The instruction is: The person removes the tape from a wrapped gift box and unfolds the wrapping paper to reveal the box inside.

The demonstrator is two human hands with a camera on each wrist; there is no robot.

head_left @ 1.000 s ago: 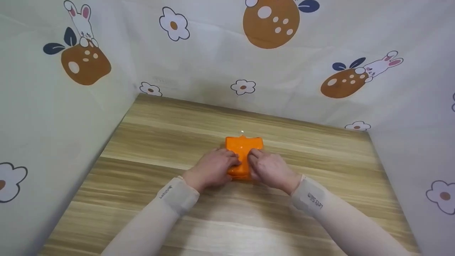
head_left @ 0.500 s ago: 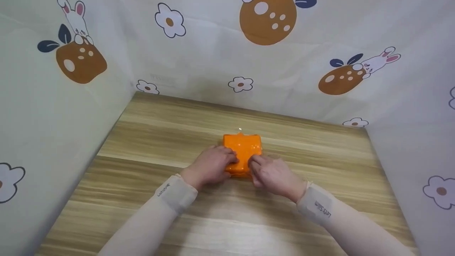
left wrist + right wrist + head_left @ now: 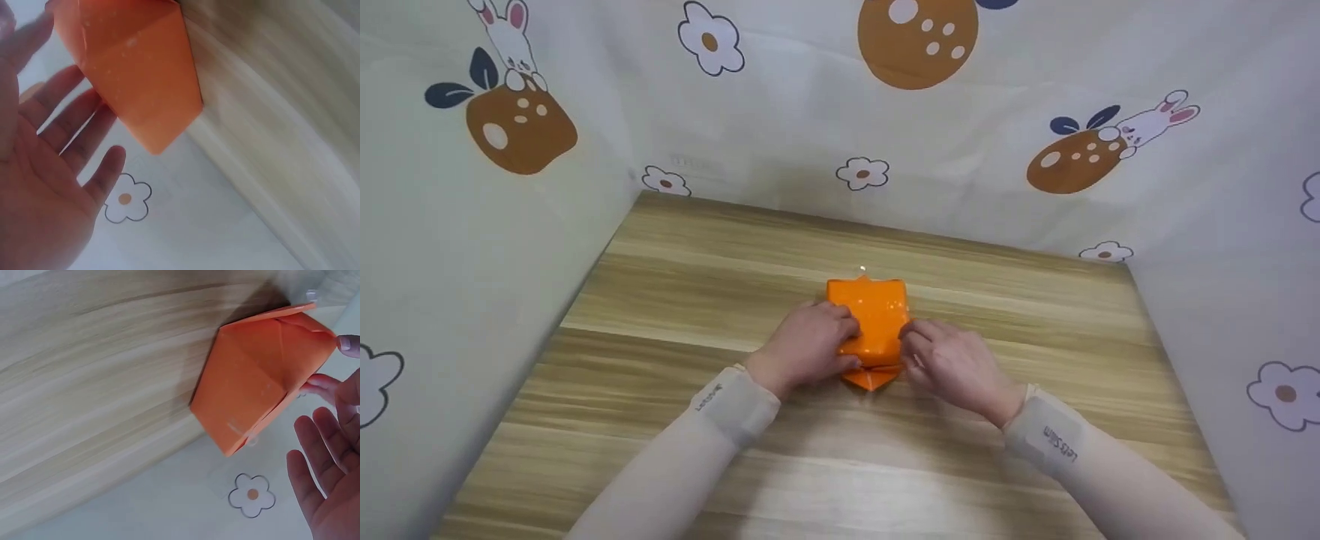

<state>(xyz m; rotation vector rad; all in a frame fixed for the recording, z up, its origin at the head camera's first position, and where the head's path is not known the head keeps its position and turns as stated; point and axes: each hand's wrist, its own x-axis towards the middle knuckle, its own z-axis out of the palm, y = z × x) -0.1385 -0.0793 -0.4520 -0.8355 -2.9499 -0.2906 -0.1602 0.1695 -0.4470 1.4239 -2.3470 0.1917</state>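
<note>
A small box wrapped in shiny orange paper [image 3: 877, 315] lies on the wooden table. At its near end a pointed paper flap [image 3: 871, 379] sticks out. My left hand [image 3: 810, 341] holds the box's left side, fingers over the top and thumb at the near edge; the left wrist view shows its little finger off the paper. At the right side, my right hand [image 3: 956, 367] has its thumb at the near corner and its index finger on the upper edge, its other fingers loose. Clear tape [image 3: 311, 295] shows beyond the flap in the right wrist view.
The wood-grain tabletop [image 3: 697, 270] is enclosed at the back and both sides by pale cloth walls [image 3: 780, 127] printed with rabbits, fruit and flowers. A tiny shiny spot [image 3: 862, 268] shows just beyond the box's far end.
My right hand has slid off the top of the box to its right edge. The pointed flap now shows at the near end. My left hand keeps its hold.
</note>
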